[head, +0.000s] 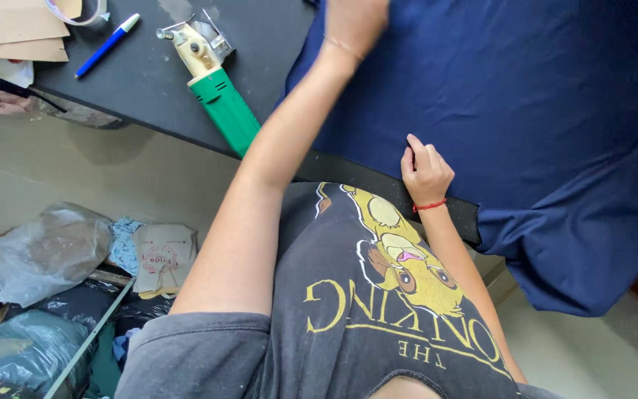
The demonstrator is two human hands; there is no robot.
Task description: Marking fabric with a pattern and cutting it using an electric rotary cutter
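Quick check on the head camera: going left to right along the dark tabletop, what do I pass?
Brown card sheets → blue pen → green-handled electric cutter → left hand flat on the navy fabric, with the right hand pinching its near edge.

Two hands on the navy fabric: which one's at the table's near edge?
The right hand, red cord at its wrist, presses the navy fabric at the near table edge. The left hand reaches far across it.
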